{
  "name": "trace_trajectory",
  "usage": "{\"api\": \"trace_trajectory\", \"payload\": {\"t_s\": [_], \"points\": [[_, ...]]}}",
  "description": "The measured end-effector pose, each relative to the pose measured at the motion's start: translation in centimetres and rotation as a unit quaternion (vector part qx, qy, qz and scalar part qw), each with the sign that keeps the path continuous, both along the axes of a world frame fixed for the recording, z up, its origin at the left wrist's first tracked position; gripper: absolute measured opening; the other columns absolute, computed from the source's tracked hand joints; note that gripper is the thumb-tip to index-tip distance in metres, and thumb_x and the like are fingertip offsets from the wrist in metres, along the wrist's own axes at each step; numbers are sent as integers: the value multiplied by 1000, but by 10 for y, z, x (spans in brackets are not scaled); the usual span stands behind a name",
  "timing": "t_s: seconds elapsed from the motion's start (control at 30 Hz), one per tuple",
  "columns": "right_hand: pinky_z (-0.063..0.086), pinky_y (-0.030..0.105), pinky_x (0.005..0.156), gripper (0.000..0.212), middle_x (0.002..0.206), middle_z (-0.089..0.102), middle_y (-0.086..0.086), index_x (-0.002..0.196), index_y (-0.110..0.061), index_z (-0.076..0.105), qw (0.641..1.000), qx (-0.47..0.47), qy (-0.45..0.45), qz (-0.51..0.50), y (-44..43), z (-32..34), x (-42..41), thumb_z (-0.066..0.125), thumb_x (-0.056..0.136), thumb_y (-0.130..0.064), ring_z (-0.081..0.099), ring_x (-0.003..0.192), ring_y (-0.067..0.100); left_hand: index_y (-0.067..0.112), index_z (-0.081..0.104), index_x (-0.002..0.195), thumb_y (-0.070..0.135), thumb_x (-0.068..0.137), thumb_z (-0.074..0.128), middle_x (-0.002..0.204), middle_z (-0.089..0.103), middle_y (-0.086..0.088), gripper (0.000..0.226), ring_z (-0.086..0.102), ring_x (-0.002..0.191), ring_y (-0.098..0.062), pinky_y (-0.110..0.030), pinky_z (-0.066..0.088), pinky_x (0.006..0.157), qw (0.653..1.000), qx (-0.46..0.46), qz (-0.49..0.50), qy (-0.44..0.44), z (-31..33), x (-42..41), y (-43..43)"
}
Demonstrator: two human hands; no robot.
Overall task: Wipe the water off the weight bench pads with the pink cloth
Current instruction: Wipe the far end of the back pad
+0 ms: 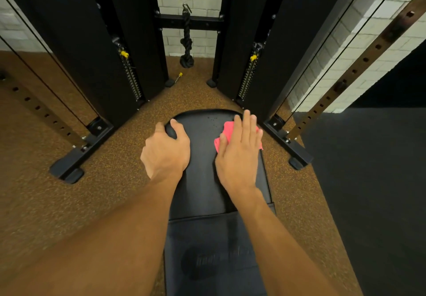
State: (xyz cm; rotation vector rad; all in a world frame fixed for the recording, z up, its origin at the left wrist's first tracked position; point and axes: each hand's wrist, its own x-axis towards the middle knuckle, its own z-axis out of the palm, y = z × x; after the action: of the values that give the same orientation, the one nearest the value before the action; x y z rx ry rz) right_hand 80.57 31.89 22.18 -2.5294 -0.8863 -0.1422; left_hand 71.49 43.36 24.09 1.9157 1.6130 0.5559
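Before the black cable machine (69, 42), the weight bench's far pad (202, 157) carries both hands. The left hand (166, 150) curls round its far-left corner, and the right hand (237, 153) lies flat, fingers straight, pressing the pink cloth (227, 129) onto its far-right part. The small cloth could bunch or slide off that edge, likely missing the droplets (213, 120) near the middle.

pink cloth (227, 132): bright, bunched, sat on the far pad's right edge, mostly under the flat right hand (239, 148) | far pad (202, 180): black, rounded tip, tiny specks (213, 120) near the end | near pad (207, 238): black, faint logo, butted right up against it
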Motion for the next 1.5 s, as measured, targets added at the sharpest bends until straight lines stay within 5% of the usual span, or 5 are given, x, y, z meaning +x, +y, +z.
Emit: {"api": "trace_trajectory", "payload": {"t_s": [0.2, 0.43, 0.67, 1.23, 1.5], "points": [[8, 44, 135, 58, 178, 16, 5, 165, -10, 31, 972, -36, -51, 226, -35, -3, -1, 39, 114, -36, 3, 166, 18, 17, 62, 130, 58, 105, 31, 107, 72, -18, 57, 65, 107, -44, -49, 47, 94, 1000, -3, -9, -8, 5, -1, -3], [14, 51, 134, 58, 175, 23, 11, 164, -8, 33, 1000, 5, -11, 29, 13, 9, 25, 37, 114, -36, 13, 164, 27, 19, 60, 136, 60, 105, 30, 111, 71, -17, 60, 65, 109, -43, -51, 49, 97, 1000, -11, -3, -5, 4, 0, -1], [7, 43, 135, 56, 177, 21, 1, 165, -14, 34, 965, -31, -50, 256, -15, 7, 22, 39, 114, -37, 5, 165, 14, 21, 60, 137, 57, 106, 31, 111, 72, -16, 56, 65, 109, -42, -48, 48, 96, 1000, -15, -9, -2, 10, -1, -3], [12, 44, 134, 53, 170, 37, 2, 160, -14, 42, 971, 8, -32, 236, -2, 12, 43, 44, 113, -37, 20, 163, 17, 18, 62, 129, 57, 107, 32, 108, 72, -16, 53, 65, 107, -42, -48, 46, 95, 1000, -26, -8, -13, 13, -1, -3], [52, 45, 92, 45, 118, 71, 6, 120, -18, 70, 992, -21, 61, 107, 53, 36, 71, 47, 104, -53, 63, 106, 29, 22, 61, 131, 58, 106, 31, 106, 72, -12, 53, 66, 105, -39, -47, 47, 94, 1000, -29, -7, -2, 9, -1, -1]]}}
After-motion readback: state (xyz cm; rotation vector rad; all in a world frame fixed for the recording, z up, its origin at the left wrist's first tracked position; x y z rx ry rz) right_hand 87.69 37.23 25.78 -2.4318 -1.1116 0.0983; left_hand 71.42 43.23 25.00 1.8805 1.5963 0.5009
